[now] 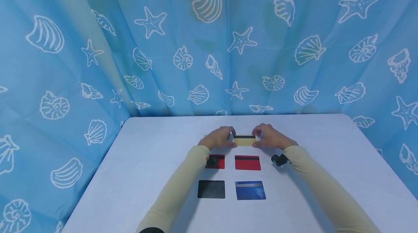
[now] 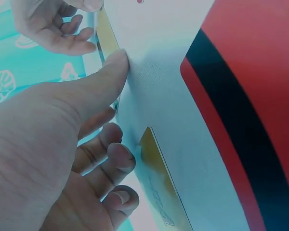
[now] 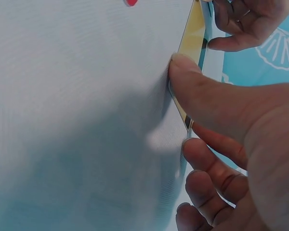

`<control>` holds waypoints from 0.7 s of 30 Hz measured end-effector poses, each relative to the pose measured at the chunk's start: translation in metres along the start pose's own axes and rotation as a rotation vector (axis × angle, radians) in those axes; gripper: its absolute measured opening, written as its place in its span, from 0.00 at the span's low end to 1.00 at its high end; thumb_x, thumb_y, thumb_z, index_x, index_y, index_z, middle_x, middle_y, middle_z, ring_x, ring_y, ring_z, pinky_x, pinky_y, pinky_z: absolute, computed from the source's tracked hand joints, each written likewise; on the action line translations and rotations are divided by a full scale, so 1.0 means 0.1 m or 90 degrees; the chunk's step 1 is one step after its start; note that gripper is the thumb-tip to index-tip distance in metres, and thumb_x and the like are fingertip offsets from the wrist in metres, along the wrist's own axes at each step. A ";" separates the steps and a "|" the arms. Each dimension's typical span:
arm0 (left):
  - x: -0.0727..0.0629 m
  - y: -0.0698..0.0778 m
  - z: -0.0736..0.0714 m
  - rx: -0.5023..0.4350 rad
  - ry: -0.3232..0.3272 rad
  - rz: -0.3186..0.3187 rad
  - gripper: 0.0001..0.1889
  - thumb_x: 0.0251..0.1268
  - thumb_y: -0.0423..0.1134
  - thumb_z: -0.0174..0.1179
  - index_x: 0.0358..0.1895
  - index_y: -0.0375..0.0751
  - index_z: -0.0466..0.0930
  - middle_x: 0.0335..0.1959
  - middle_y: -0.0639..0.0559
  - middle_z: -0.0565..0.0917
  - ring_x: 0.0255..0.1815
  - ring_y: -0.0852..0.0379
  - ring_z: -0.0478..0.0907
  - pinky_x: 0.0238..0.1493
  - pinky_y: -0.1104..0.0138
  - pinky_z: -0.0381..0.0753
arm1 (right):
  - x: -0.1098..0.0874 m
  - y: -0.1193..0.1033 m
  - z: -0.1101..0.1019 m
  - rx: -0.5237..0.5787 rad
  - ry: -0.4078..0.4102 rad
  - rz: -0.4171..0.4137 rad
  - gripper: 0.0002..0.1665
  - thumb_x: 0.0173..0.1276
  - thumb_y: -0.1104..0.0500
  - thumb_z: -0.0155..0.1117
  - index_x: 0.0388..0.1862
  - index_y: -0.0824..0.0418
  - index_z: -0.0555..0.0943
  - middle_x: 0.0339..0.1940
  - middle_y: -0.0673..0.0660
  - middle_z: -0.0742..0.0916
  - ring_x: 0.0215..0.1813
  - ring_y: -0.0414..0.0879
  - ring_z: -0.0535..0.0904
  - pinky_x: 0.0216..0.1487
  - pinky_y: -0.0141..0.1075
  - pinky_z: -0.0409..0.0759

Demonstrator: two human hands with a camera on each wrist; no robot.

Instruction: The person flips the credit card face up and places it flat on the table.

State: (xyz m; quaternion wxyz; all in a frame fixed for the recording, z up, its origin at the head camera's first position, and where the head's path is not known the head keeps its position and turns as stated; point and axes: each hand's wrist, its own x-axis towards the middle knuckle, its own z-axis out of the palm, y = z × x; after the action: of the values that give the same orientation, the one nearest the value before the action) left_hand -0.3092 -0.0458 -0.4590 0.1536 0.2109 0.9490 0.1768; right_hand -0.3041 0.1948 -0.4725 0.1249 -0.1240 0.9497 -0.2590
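At the back of the table, a gold card with a dark stripe [image 1: 245, 141] lies between the two hands. The left hand [image 1: 218, 138] pinches its left end between thumb and index finger; the other fingers are loosely curled. On the opposite end, the right hand [image 1: 270, 138] pinches it the same way, its thumb [image 3: 185, 67] along the near edge. A second gold card [image 2: 166, 192] lies below the left hand's curled fingers and is mostly hidden in the head view. Nearer the person, a red card with a black stripe [image 1: 247, 164] lies flat.
Another red card [image 1: 222, 162] is partly covered by the left wrist's camera. A dark grey card [image 1: 211, 189] and a blue card [image 1: 250, 191] form the front row on the white table [image 1: 130, 175]. A blue shell-patterned curtain [image 1: 209, 44] hangs behind the table.
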 end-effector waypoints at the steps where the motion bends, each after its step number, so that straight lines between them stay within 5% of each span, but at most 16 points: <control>1: 0.00 0.00 0.00 -0.001 -0.001 -0.001 0.27 0.68 0.50 0.69 0.67 0.50 0.74 0.56 0.52 0.82 0.56 0.55 0.79 0.64 0.57 0.81 | 0.01 0.00 0.00 0.001 -0.001 0.000 0.31 0.63 0.53 0.78 0.62 0.60 0.79 0.56 0.61 0.80 0.60 0.56 0.72 0.66 0.53 0.78; 21: 0.01 0.03 0.01 -0.016 -0.015 -0.020 0.29 0.68 0.49 0.70 0.68 0.49 0.73 0.56 0.51 0.83 0.57 0.56 0.80 0.66 0.58 0.81 | -0.01 0.02 0.03 0.015 -0.001 -0.016 0.29 0.63 0.54 0.78 0.59 0.61 0.78 0.51 0.59 0.81 0.55 0.53 0.74 0.61 0.50 0.78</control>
State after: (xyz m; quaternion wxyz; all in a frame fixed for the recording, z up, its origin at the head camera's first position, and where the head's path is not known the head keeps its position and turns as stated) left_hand -0.3088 -0.0422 -0.4587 0.1701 0.1957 0.9482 0.1838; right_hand -0.3028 0.1954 -0.4754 0.1239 -0.1348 0.9447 -0.2719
